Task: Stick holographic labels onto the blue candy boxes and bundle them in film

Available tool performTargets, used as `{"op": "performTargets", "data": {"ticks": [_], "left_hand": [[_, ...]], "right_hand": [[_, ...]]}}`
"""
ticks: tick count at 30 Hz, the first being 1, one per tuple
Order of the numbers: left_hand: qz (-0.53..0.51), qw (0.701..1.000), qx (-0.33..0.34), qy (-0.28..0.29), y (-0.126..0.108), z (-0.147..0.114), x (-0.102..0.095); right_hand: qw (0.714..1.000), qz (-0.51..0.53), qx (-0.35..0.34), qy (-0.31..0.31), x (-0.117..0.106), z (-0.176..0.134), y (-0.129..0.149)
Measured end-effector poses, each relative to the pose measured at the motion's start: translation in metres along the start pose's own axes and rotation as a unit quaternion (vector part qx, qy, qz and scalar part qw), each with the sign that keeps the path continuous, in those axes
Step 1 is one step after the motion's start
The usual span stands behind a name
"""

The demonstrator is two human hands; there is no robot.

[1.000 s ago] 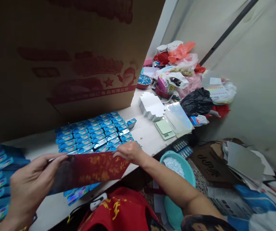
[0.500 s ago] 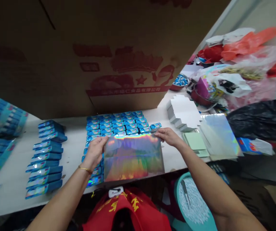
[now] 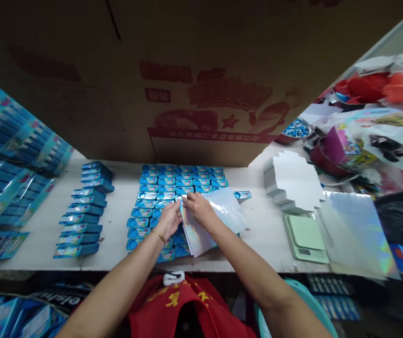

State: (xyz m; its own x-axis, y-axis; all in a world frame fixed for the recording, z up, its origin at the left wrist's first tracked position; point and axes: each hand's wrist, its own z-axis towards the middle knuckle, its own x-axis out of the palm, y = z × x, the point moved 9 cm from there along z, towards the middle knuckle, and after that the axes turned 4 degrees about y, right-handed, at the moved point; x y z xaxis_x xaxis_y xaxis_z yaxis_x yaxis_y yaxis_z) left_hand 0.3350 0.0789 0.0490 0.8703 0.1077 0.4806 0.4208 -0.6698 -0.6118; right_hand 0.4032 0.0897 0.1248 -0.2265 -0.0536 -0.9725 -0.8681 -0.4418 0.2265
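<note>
A shiny iridescent plastic sheet (image 3: pixel 224 211) lies slanted over rows of small blue packs (image 3: pixel 145 203) on the table; whether it is a single sheet or a bag cannot be told. My left hand (image 3: pixel 169 219) pinches its left edge near the upper corner. Close beside it, my right hand (image 3: pixel 199 209) has its fingers closed on the same corner, with the forearm crossing the film. The fingertips of both hands nearly meet, and what lies between them is partly hidden. One loose blue pack (image 3: pixel 242 195) sits to the right of the rows.
A large cardboard box (image 3: pixel 201 94) walls off the back. Blue packs (image 3: pixel 79 227) stand in a column at left, beside wrapped bundles (image 3: pixel 7 188). Rightward are white card stacks (image 3: pixel 294 180), a green scale (image 3: pixel 307 234) and more film (image 3: pixel 361 230). A turquoise tub (image 3: pixel 303 295) stands below.
The film has swung from being held flat by both upper corners to lying slanted over the packs. My right hand has moved left to my left hand. The view has shifted left.
</note>
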Motion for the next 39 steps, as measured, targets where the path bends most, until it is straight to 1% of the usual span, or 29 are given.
{"op": "performTargets", "data": {"ticks": [3, 5, 8, 10, 12, 13, 15, 17, 18, 19, 20, 21, 22, 23, 25, 26, 27, 28, 29, 30, 31, 32, 33, 34, 36, 39], "left_hand": [[-0.009, 1.000, -0.011, 0.007, 0.005, 0.004, -0.007], [-0.017, 1.000, -0.016, 0.010, 0.008, 0.007, -0.011], [-0.027, 0.999, -0.025, 0.012, 0.012, 0.015, -0.018], [0.004, 1.000, -0.023, 0.012, 0.011, 0.020, -0.023], [0.083, 0.997, 0.003, 0.004, 0.004, 0.027, -0.031], [0.124, 0.992, 0.020, -0.004, -0.001, 0.030, -0.036], [0.183, 0.982, 0.048, -0.019, -0.014, 0.037, -0.048], [0.202, 0.977, 0.064, -0.027, -0.027, 0.042, -0.063], [0.215, 0.972, 0.085, -0.029, -0.037, 0.042, -0.071], [0.232, 0.966, 0.114, -0.028, -0.049, 0.038, -0.078], [0.248, 0.958, 0.143, -0.026, -0.060, 0.032, -0.085], [0.257, 0.953, 0.161, -0.019, -0.069, 0.023, -0.092], [0.255, 0.954, 0.159, -0.005, -0.073, 0.012, -0.099], [0.236, 0.963, 0.130, 0.013, -0.071, 0.000, -0.108], [0.168, 0.982, 0.041, 0.071, -0.058, -0.028, -0.121], [0.142, 0.986, 0.010, 0.088, -0.053, -0.042, -0.129], [0.129, 0.987, -0.013, 0.091, -0.049, -0.055, -0.138], [0.124, 0.988, -0.025, 0.083, -0.046, -0.066, -0.149], [0.127, 0.989, -0.031, 0.065, -0.043, -0.075, -0.162], [0.132, 0.990, -0.033, 0.043, -0.041, -0.080, -0.175], [0.138, 0.990, -0.031, 0.022, -0.038, -0.084, -0.188], [0.144, 0.989, -0.029, 0.004, -0.036, -0.086, -0.200], [0.151, 0.988, -0.026, -0.010, -0.033, -0.087, -0.211], [0.162, 0.986, -0.022, -0.026, -0.031, -0.087, -0.222], [0.202, 0.978, -0.001, -0.055, -0.031, -0.085, -0.240], [0.268, 0.959, 0.052, -0.075, -0.038, -0.079, -0.254]], "right_hand": [[0.999, -0.025, -0.038, 0.023, 0.025, -0.005, 0.007], [0.998, -0.042, -0.044, 0.022, 0.039, -0.009, 0.006], [0.998, -0.051, -0.024, 0.008, 0.051, -0.010, 0.004], [0.999, -0.040, 0.001, 0.012, 0.053, -0.007, 0.005], [0.999, -0.016, 0.038, 0.032, 0.049, -0.005, 0.008], [0.997, 0.001, 0.059, 0.040, 0.042, -0.004, 0.011], [0.994, 0.058, 0.090, 0.030, 0.020, -0.006, 0.022], [0.981, 0.160, 0.107, -0.012, -0.007, -0.009, 0.038], [0.967, 0.226, 0.111, -0.030, -0.018, -0.010, 0.047], [0.947, 0.296, 0.115, -0.040, -0.025, -0.011, 0.056], [0.923, 0.362, 0.123, -0.043, -0.026, -0.010, 0.065], [0.896, 0.420, 0.135, -0.042, -0.023, -0.010, 0.073], [0.868, 0.472, 0.152, -0.040, -0.016, -0.009, 0.080], [0.836, 0.517, 0.178, -0.039, -0.006, -0.009, 0.085], [0.761, 0.596, 0.251, -0.040, 0.023, -0.012, 0.092], [0.720, 0.630, 0.289, -0.038, 0.041, -0.016, 0.096], [0.680, 0.658, 0.323, -0.035, 0.058, -0.019, 0.101], [0.645, 0.678, 0.350, -0.033, 0.073, -0.023, 0.107], [0.620, 0.690, 0.372, -0.034, 0.087, -0.027, 0.113], [0.604, 0.694, 0.390, -0.036, 0.099, -0.031, 0.119], [0.596, 0.691, 0.407, -0.040, 0.110, -0.035, 0.126], [0.594, 0.683, 0.423, -0.045, 0.119, -0.039, 0.131], [0.598, 0.671, 0.436, -0.053, 0.127, -0.043, 0.137], [0.608, 0.654, 0.445, -0.062, 0.134, -0.046, 0.141], [0.646, 0.611, 0.451, -0.084, 0.143, -0.049, 0.147], [0.710, 0.529, 0.451, -0.111, 0.146, -0.050, 0.151]]}}
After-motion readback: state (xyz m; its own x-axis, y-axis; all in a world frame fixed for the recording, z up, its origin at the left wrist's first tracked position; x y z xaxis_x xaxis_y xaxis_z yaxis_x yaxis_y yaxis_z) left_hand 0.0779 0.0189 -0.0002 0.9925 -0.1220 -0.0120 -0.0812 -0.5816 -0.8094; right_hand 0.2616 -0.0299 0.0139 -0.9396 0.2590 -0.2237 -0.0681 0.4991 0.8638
